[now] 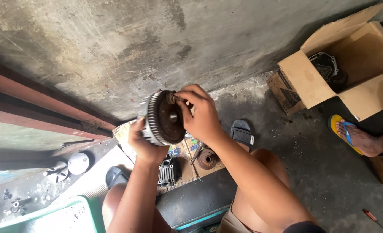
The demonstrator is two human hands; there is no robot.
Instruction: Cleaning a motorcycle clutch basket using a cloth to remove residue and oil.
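Note:
My left hand (pixel 141 144) grips a round toothed metal gear drum (pixel 162 118) from behind and holds it up in front of me, its dark face turned right. My right hand (pixel 201 113) rests against that face, with fingertips pinched on a small metal part (pixel 172 97) at the drum's upper edge. Below the hands, a flat piece of cardboard (pixel 183 162) lies on the concrete floor. On it sit a finned grey engine cylinder (pixel 166 173) and a rusty round disc (pixel 207 159). My knees frame the cardboard on either side.
An open cardboard box (pixel 309 82) with a dark engine part (pixel 328 65) inside stands at the upper right. Another person's foot in a yellow sandal (pixel 356 137) is beside it. A metal piston (pixel 78 163) lies at left, a green tray (pixel 90 215) at bottom left, a red-handled screwdriver (pixel 371 216) at bottom right.

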